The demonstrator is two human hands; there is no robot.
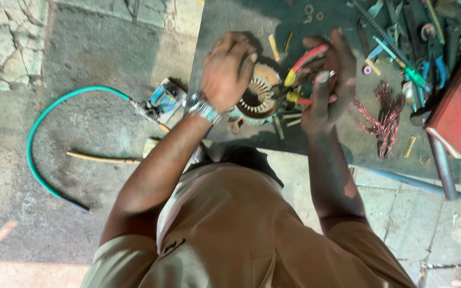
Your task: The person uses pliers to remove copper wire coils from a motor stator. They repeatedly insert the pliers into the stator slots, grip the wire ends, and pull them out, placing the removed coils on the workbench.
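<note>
Down on the dark tabletop [230, 32] sat a round metal motor stator with slotted core [260, 96], the left hand [225, 69] clamped over its rim. Beside it, the right hand [329, 80] grasped red-and-yellow-handled pliers [302, 72], nose at the core. Pinkish copper wire tangle [382, 114] lay nearby.

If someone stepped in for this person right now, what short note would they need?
Left hand: rests on the rim of the round motor stator, steadying it on the dark workbench.
Right hand: grips red-and-yellow pliers, nose pointing into the stator.
Nearby: a bundle of copper wire lies right of the hands; more tools at the bench's far right.
Done: some wire seems pulled out.
Left: cannot tell how much remains inside.
</note>
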